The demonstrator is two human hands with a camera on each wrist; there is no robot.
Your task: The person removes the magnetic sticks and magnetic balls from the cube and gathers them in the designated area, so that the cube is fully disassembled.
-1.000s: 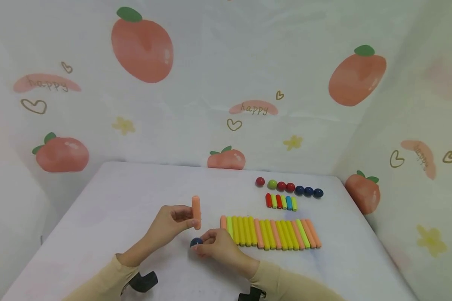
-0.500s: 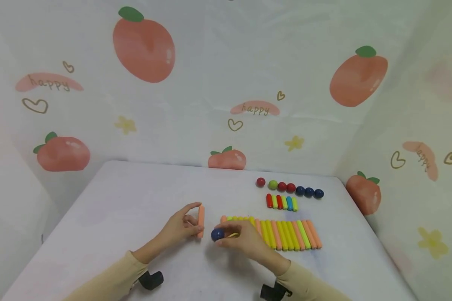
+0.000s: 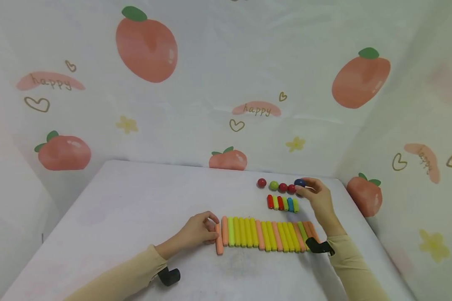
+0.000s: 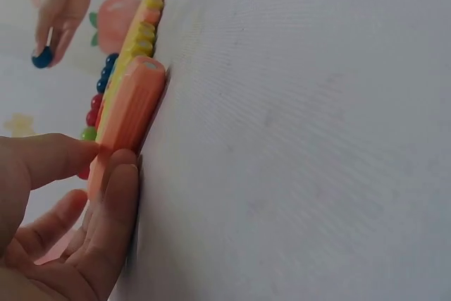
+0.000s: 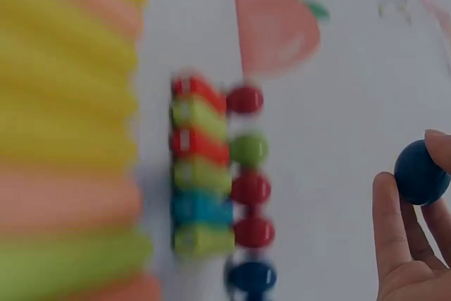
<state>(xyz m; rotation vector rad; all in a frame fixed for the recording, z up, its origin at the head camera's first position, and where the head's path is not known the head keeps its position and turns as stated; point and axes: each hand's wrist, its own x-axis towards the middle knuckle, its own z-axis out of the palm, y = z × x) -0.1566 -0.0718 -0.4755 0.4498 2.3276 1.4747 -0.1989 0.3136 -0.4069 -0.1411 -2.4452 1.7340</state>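
Observation:
My left hand (image 3: 199,230) pinches an orange stick (image 3: 219,239) between thumb and fingers, just left of a row of long sticks (image 3: 245,232). In the left wrist view that orange stick (image 4: 134,103) lies low along the tabletop. At the back right, my right hand (image 3: 318,198) holds a dark blue ball (image 3: 299,182) over the row of balls. The right wrist view shows this blue ball (image 5: 421,173) between thumb and fingertips, raised apart from the others. Behind the right hand, the blue balls of the row are mostly hidden in the head view.
Short red, green and blue sticks (image 3: 280,203) lie side by side between the long sticks and the balls. A red ball (image 3: 261,182) sits a little apart at the row's left end, beside a green ball (image 3: 273,185). Printed cloth walls surround the white table (image 3: 154,188).
My right hand has carried the blue ball from the front middle to the back right. The left hand has brought the orange stick rightward and down beside the long row.

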